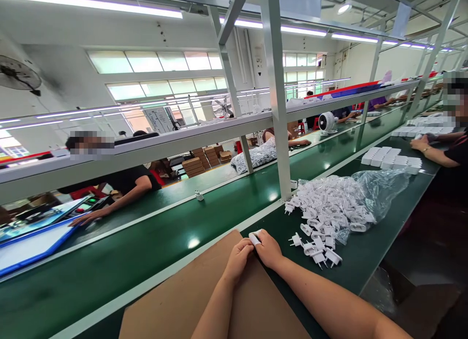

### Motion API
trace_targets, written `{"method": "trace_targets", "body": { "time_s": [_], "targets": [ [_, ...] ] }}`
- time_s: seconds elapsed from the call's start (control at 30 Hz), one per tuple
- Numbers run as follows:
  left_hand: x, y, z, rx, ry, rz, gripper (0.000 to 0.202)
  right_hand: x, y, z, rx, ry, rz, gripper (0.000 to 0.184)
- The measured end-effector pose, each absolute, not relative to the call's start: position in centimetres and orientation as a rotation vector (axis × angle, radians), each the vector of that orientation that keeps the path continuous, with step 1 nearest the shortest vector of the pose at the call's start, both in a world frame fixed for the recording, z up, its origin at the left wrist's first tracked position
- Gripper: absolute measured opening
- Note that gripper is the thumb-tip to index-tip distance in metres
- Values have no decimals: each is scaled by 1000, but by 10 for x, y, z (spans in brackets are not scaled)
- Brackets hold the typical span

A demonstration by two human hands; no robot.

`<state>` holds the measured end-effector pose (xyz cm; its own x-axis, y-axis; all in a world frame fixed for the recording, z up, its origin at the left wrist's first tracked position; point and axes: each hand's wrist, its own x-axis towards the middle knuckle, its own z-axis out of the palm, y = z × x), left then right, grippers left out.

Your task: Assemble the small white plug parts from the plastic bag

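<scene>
Left grip, cardboard edge (belt beyond)

A green conveyor belt crosses the view diagonally. Along its far side: a white desk fan and, at left, a blue-rimmed tray. Beyond: stacked brown cartons. Above: tubular lights, windows and, upper left, a round fan.

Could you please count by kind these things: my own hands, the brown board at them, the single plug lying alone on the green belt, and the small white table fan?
Hands, your left hand and right hand: 2
Brown board: 1
Lone plug: 1
White table fan: 1
Total: 5
</scene>
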<state>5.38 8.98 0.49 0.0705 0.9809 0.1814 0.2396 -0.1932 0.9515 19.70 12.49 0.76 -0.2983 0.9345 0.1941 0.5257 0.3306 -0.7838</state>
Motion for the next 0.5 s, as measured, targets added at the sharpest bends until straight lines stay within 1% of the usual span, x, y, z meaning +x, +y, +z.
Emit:
{"method": "trace_targets", "body": {
  "time_s": [0.2, 0.37, 0.5],
  "targets": [
    [52, 89, 10, 1302, 1159, 1236, 46, 198, 124, 10, -1260, -1948, 859, 33],
    [54, 78, 14, 1340, 1236, 1181, 53, 197, 115, 12, -1297, -1927, 848, 36],
    [45, 75, 8, 1296, 1384, 1117, 57, 196, 108, 11, -1309, -1958, 836, 37]
  ]
}}
